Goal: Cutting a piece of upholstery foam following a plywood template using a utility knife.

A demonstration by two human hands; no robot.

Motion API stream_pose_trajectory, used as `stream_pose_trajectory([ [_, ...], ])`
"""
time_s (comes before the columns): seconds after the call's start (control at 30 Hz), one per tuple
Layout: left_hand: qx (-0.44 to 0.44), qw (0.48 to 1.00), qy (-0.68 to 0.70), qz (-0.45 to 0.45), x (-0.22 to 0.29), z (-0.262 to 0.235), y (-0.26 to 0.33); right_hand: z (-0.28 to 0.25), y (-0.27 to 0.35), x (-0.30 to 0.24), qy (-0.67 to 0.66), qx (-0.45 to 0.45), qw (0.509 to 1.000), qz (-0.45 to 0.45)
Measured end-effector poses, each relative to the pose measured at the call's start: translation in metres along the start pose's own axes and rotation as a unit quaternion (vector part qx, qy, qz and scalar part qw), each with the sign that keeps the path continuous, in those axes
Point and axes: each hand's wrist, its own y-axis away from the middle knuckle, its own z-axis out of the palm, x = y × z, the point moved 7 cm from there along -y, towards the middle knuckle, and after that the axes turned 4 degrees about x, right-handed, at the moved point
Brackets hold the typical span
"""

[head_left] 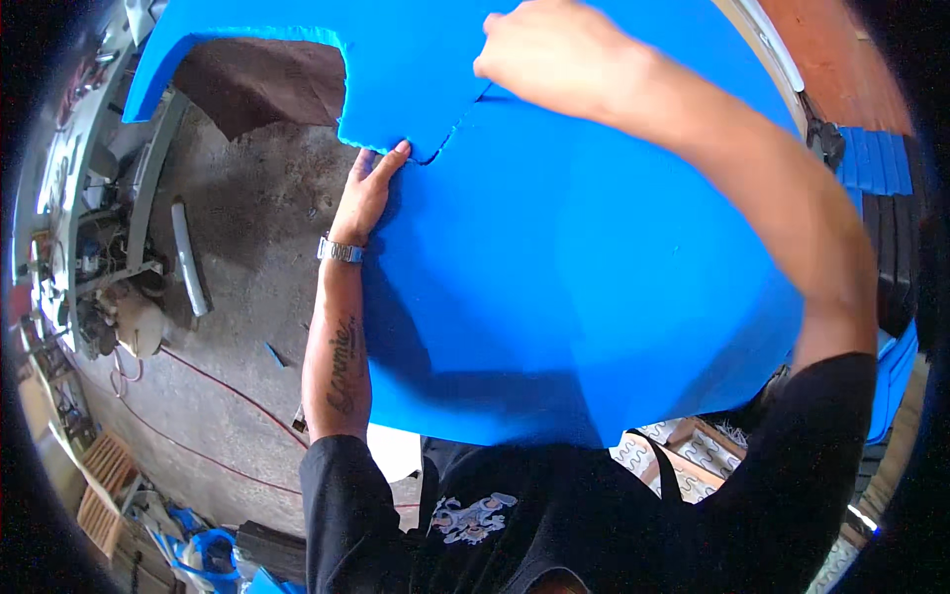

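Note:
A large sheet of blue foam (594, 257) spreads in front of me and reaches close to my body. A ragged slit runs through it from the left edge up and right toward my right hand. My left hand (370, 193) pinches the foam's edge beside the slit's lower end, thumb on top and fingers underneath. Over the upper end of the slit, my right hand (554, 61) is closed, its knuckles toward the left. Whatever it may hold is hidden from view. A rough-edged notch (344, 84) is cut out of the foam at the upper left.
Dark brown material (262, 84) shows through the notch. On the concrete floor (237, 257) lie a white tube (188, 259) and a red hose (233, 396). Metal shelving (148, 188) stands at the left. Spring-filled frames (693, 455) sit below the foam; blue pieces (876, 160) are stacked at the right.

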Motion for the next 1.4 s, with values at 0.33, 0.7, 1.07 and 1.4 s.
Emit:
stream_pose_trajectory([
  [0.33, 0.004, 1.0, 0.015, -0.005, -0.003, -0.004, 0.002, -0.012, 0.009, 0.02, -0.078, -0.083, 0.992, 0.05],
  [0.7, 0.006, 1.0, 0.008, -0.029, -0.009, -0.012, 0.002, -0.013, 0.031, 0.021, -0.141, 0.126, 0.982, 0.024],
  [1.07, 0.034, 0.998, -0.024, -0.046, -0.005, -0.002, -0.004, 0.043, 0.026, 0.038, -0.126, -0.165, 0.967, 0.148],
  [1.4, 0.017, 0.998, -0.052, -0.029, -0.015, -0.013, -0.012, 0.048, 0.043, 0.042, -0.161, -0.157, 0.953, 0.201],
])
